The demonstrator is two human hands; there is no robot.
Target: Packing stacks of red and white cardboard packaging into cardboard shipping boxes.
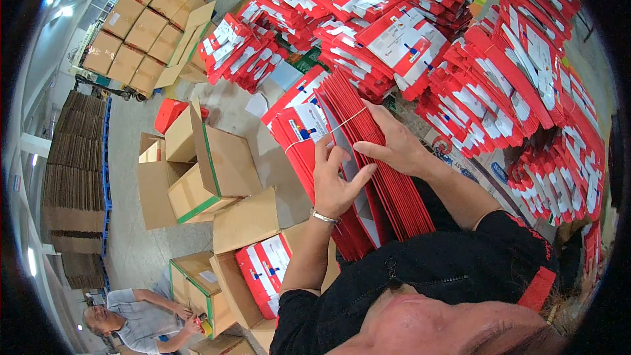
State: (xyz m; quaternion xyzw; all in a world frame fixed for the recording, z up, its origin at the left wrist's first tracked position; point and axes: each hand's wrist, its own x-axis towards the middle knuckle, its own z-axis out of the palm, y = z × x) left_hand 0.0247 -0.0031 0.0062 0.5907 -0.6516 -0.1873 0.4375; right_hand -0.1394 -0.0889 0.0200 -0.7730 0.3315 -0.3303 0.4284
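A thick bundle of flat red-and-white cardboard packages (pixel 388 187) stands on edge in front of my body, its red edges packed together. A thin pale band (pixel 348 120) stretches across its upper part. My right hand (pixel 399 141) grips the bundle's right side, with the thumb over the red edges and the fingers at the far side, partly hidden. My left hand (pixel 338 181) is over the gap between the edges and a printed package (pixel 303 125). Its fingers are bent and spread from the thumb, with the fingertips close to the band.
Large piles of similar red-and-white packages (pixel 407 46) lie ahead and to the right. Open cartons (pixel 220 158) stand to the left, one holding red packages (pixel 263 266). Stacked flat cardboard (pixel 75 164) and closed boxes (pixel 135 33) stand farther off. Another person (pixel 135 319) works at lower left.
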